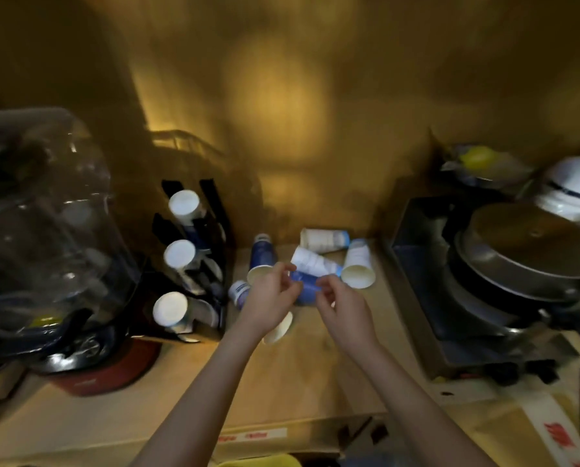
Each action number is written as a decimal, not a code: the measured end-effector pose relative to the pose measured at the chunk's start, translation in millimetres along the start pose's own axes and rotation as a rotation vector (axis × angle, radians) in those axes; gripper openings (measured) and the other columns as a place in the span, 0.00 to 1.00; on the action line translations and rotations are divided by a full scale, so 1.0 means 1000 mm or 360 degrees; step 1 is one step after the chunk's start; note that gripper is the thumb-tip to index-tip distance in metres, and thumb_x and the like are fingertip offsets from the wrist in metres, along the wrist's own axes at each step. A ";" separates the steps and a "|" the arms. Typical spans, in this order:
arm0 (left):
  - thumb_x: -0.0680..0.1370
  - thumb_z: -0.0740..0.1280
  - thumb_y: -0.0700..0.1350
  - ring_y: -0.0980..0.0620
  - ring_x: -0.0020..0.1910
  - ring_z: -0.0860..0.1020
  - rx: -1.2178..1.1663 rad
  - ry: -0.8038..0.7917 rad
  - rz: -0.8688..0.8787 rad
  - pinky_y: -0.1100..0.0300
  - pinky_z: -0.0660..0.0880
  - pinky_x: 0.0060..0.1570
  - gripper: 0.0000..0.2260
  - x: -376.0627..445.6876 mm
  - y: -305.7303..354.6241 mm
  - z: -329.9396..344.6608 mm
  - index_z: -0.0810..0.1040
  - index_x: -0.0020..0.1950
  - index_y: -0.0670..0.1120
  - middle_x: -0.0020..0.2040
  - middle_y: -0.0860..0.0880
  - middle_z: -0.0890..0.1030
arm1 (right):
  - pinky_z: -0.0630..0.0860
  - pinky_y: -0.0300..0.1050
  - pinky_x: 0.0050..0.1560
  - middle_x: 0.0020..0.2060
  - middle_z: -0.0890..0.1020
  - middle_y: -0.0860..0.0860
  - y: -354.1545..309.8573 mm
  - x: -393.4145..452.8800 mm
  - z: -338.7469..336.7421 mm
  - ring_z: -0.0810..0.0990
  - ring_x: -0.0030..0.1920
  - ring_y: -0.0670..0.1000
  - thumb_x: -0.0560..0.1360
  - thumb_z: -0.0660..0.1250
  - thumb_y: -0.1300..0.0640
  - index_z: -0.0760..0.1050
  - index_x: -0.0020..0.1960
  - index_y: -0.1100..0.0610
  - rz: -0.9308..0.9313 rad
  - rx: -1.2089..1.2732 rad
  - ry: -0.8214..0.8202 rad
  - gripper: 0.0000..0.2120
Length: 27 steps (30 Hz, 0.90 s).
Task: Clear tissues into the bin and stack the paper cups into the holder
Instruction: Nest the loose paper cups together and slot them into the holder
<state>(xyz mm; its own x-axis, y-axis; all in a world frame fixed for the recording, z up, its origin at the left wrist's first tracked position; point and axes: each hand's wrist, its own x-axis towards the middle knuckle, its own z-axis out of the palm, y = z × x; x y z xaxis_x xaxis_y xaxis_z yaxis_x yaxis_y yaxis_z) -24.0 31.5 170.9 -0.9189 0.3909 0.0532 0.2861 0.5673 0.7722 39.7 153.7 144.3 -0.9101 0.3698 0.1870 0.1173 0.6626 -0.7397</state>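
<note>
Both my hands meet over a blue paper cup (307, 288) lying on the cardboard surface: my left hand (271, 299) grips its left end and my right hand (341, 306) its right end. Around it lie several loose paper cups on their sides: a dark blue one (262, 256), a white one (322, 240), another white one (314, 262), a cream-mouthed one (358, 266), a small one (238, 292), and one partly hidden under my left wrist (280, 330). The black cup holder (211, 230) stands to the left with three stacks (180, 254) in it. No tissue is visible.
A large clear plastic water bottle (46, 224) on a red base (113, 369) fills the left. A metal tray with stacked pans (524, 257) and a white bowl (575, 190) sits at right. The brown cardboard surface (298, 382) runs toward me.
</note>
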 end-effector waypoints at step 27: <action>0.76 0.64 0.44 0.39 0.69 0.65 0.0433 -0.0146 -0.0631 0.49 0.63 0.68 0.27 0.183 -0.077 0.119 0.58 0.70 0.38 0.70 0.37 0.66 | 0.57 0.52 0.73 0.76 0.51 0.56 0.191 0.177 0.014 0.52 0.75 0.58 0.77 0.59 0.59 0.49 0.75 0.50 0.0373 -0.0684 -0.0678 0.31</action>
<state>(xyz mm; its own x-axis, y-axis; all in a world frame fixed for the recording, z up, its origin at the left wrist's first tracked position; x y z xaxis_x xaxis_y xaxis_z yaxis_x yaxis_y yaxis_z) -181.9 145.6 45.8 -0.9471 0.1619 -0.2772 -0.0092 0.8495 0.5276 -104.7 336.4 27.4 -0.9086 0.3043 -0.2861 0.4004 0.8298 -0.3887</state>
